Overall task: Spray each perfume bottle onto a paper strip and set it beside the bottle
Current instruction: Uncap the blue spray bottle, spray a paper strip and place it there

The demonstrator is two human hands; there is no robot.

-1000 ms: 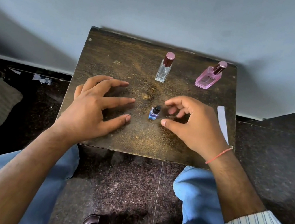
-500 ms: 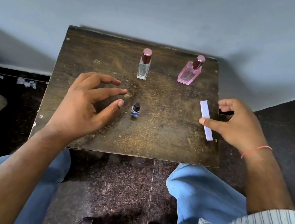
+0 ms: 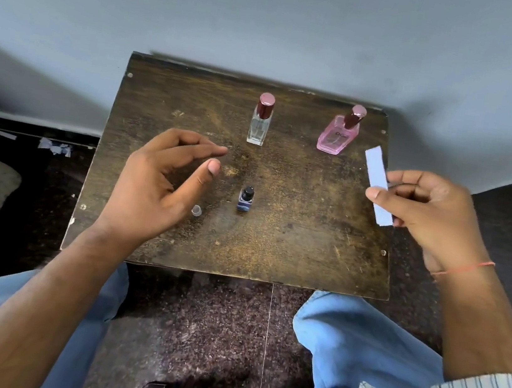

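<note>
**Right hand holds a paper strip over the table edge**

The right hand [image 3: 432,215] pinches a pale strip [image 3: 377,184] between the thumb and the curled fingers. The strip is lifted and tilted, with its far end pointing toward the pink bottle [image 3: 337,136] and its near end sticking out below the thumb. It is over the right edge of the table [image 3: 290,248] and near the pink bottle, but it does not touch it.

The left hand [image 3: 157,186] hovers over the left part of the table. Its fingers are loosely bent and spread, the thumb stands apart from them, and it holds nothing. It is just beside the small blue bottle [image 3: 245,198], not touching it.

The small blue bottle stands upright near the middle of the table and has a dark top. A tiny clear cap [image 3: 196,210] lies on the table just left of it, close to the base of the left thumb.

The clear bottle [image 3: 260,122] stands upright at the far middle of the table, with a dark red cap on it. The pink bottle stands at the far right corner, also with a dark red cap.

The table is dark, worn wood and it stands against a grey wall [image 3: 273,15]. The knees of the person, in blue jeans [image 3: 358,346], are under the near edge. A thin red thread [image 3: 464,270] is around the right wrist.
</note>
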